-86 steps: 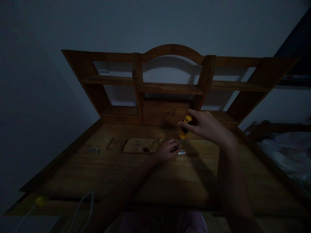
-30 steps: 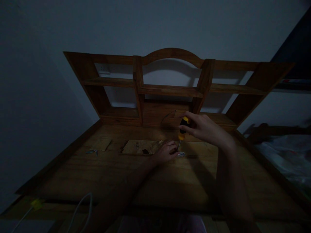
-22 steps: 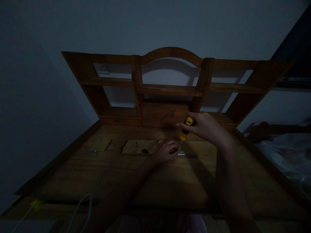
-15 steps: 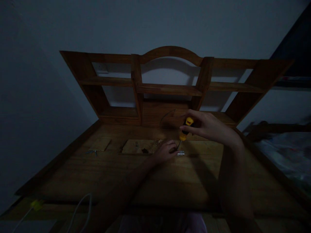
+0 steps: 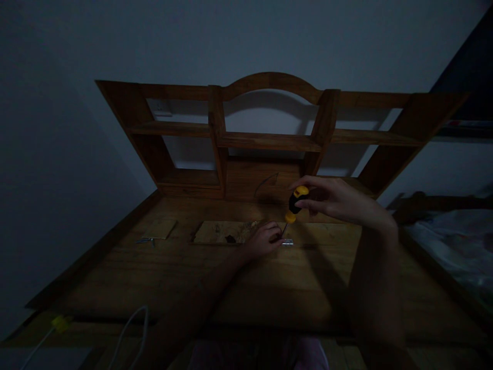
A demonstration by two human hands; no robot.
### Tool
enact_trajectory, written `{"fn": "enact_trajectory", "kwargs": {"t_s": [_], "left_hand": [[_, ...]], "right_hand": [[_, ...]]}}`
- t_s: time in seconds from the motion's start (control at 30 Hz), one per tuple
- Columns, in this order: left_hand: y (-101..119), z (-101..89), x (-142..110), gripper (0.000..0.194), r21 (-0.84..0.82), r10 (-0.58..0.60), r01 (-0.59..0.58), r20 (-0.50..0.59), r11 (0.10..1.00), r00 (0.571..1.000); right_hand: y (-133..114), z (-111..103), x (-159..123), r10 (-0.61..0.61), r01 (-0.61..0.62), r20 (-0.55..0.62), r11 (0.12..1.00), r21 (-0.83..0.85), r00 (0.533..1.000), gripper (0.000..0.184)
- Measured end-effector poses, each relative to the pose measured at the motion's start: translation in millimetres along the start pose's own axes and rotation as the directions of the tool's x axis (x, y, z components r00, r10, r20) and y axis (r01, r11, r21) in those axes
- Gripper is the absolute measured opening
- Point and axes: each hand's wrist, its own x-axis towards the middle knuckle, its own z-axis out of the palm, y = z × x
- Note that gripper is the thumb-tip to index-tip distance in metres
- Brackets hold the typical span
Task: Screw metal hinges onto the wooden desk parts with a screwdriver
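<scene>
My right hand [image 5: 329, 198] is closed around the black and yellow handle of a screwdriver [image 5: 299, 199], fingertips pinching it from the right. The shaft slants down and left to the fingertips of my left hand [image 5: 265, 240]. That hand rests low on the wooden desktop [image 5: 246, 288], its fingers curled together at the screwdriver's tip; what they pinch is hidden. Just right of them lies a small shiny metal piece that looks like a hinge [image 5: 287, 242], at the edge of a long wooden board [image 5: 219, 231]. The board has a rough, dark-stained patch.
A wooden shelf unit [image 5: 269, 141] rises at the back against the wall. On the left lie a small wooden square [image 5: 160, 229] and several thin metal pieces [image 5: 146, 240]. A white cable [image 5: 144, 324] loops at the front left. Plastic-like bags [image 5: 450, 246] are at the right.
My right hand has shifted slightly right, and its fingers have changed position on the screwdriver handle. The handle leans a little more to the right. My left hand stays in place.
</scene>
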Motion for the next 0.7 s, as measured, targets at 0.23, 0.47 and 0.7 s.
{"fn": "enact_trajectory", "kwargs": {"t_s": [0.23, 0.47, 0.7], "left_hand": [[3.3, -1.8, 0.3, 0.019, 0.009, -0.02, 0.02, 0.006, 1.0, 1.0], [6.9, -3.5, 1.3, 0.019, 0.031, -0.056, 0.056, 0.029, 0.998, 0.998], [11.3, -8.0, 1.3, 0.021, 0.038, -0.072, 0.07, 0.049, 0.997, 0.996]], "right_hand": [[-4.0, 12.3, 13.2, 0.046, -0.074, -0.175, 0.984, -0.16, 0.984, 0.034], [-1.4, 2.8, 3.8, -0.056, 0.055, -0.002, 0.998, -0.041, 0.998, 0.036], [-5.1, 11.6, 11.5, -0.071, 0.055, -0.096, 0.985, -0.164, 0.993, 0.032]]}}
